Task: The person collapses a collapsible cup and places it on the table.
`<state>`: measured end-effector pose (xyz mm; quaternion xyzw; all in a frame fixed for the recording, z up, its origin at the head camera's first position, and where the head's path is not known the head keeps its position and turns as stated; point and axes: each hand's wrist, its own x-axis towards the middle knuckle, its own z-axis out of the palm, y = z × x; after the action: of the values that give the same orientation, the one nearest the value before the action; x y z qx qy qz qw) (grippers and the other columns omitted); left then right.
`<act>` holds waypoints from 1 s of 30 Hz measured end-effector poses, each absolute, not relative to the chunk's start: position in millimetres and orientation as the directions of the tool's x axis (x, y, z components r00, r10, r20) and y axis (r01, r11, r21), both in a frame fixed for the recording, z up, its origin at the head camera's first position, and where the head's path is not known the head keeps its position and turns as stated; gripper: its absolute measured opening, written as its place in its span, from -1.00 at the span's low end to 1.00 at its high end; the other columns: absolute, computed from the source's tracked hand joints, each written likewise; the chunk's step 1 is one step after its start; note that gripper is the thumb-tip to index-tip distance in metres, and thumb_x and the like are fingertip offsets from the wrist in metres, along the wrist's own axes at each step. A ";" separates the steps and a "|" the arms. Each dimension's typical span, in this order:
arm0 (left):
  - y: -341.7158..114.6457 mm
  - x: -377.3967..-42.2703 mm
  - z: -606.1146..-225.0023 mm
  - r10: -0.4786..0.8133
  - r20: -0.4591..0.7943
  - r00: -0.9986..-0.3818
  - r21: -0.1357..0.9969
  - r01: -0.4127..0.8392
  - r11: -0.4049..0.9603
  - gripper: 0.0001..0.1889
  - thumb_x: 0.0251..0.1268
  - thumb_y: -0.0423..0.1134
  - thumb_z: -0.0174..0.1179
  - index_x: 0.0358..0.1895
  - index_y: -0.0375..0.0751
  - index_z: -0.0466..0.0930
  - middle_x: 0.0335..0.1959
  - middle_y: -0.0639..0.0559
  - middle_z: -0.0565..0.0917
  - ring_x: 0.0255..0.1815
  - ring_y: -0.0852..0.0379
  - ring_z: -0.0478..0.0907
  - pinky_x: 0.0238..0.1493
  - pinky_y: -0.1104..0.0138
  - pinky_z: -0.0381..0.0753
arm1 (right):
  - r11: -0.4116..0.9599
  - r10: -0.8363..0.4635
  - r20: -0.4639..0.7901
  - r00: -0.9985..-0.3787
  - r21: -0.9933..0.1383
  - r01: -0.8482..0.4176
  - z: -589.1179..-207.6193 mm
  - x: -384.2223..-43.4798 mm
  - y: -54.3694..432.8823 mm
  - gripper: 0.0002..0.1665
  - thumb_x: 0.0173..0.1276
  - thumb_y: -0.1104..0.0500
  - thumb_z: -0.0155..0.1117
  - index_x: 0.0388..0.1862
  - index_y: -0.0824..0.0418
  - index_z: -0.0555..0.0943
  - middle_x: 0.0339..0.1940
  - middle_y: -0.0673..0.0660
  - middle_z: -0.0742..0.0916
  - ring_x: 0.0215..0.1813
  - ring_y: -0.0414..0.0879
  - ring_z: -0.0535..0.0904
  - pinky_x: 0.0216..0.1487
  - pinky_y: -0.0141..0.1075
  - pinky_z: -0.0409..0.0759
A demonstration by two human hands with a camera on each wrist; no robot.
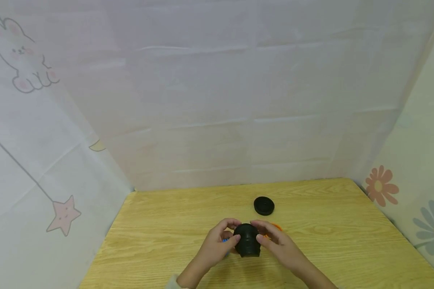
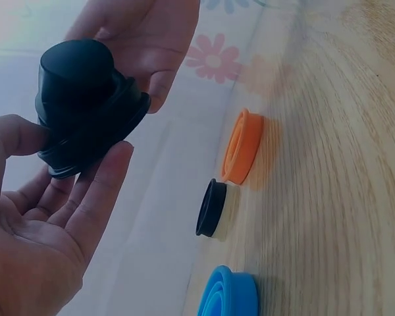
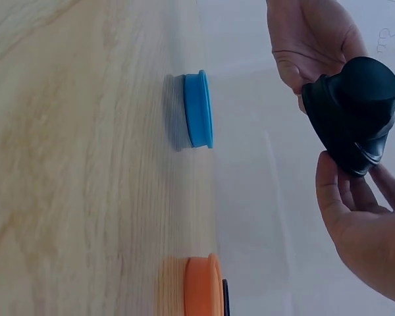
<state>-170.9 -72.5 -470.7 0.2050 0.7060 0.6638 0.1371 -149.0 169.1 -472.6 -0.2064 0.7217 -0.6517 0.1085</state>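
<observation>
A black collapsible cup (image 1: 247, 241), rubbery-looking and partly unfolded in steps, is held above the table between both hands. Its narrow end points down toward the person in the head view. My left hand (image 1: 216, 243) grips the left side, thumb in front and fingers behind. On the opposite side my right hand (image 1: 281, 245) holds it with the thumb on the near face. The left wrist view shows the cup (image 2: 85, 105) tilted, its wide folded rim resting against the fingers. Some fingertips are hidden behind it.
Three flattened ring-shaped pieces lie on the wooden table (image 1: 159, 228): a black one (image 1: 264, 205) farther back, an orange one (image 2: 247, 146) partly behind the right hand, and a blue one (image 3: 197, 110) mostly behind the left hand. Printed cloth (image 1: 217, 100) hangs around the table.
</observation>
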 end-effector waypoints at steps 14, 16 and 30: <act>-68.9 -168.5 -469.2 0.501 0.032 -0.865 0.993 0.084 0.080 -0.67 0.47 -0.15 0.25 0.16 -0.20 0.51 -0.02 -0.10 0.51 -0.24 0.09 0.70 -0.33 0.06 0.78 | 0.122 -0.318 0.051 -0.947 -0.988 -0.094 -476.5 -151.7 164.0 -0.52 0.48 0.06 0.30 0.28 0.24 0.56 0.12 0.28 0.65 0.05 -0.12 0.65 -0.03 -0.27 0.73; -68.7 -168.6 -468.9 0.502 0.033 -0.865 0.991 0.092 0.093 -0.68 0.47 -0.15 0.25 0.14 -0.20 0.52 -0.03 -0.09 0.51 -0.25 0.10 0.70 -0.34 0.09 0.78 | 0.136 -0.319 0.063 -0.946 -0.984 -0.112 -477.2 -152.1 163.7 -0.53 0.48 0.06 0.30 0.26 0.26 0.57 0.09 0.28 0.66 0.04 -0.12 0.66 -0.05 -0.27 0.73; -65.5 -169.4 -471.5 0.464 0.116 -0.878 0.939 0.250 0.238 -0.79 0.41 -0.24 0.27 0.03 -0.16 0.58 -0.13 0.01 0.58 -0.46 0.29 0.59 -0.48 0.40 0.68 | 0.293 -0.262 0.183 -0.948 -0.920 -0.259 -476.9 -151.0 158.7 -0.73 0.41 0.03 0.38 0.03 0.06 0.69 -0.15 0.03 0.73 -0.13 -0.19 0.63 -0.18 -0.33 0.70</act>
<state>-169.4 -65.5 -471.5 0.2286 0.7812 0.5734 0.0933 -151.0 158.7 -476.9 -0.1620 0.8040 -0.5722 0.0013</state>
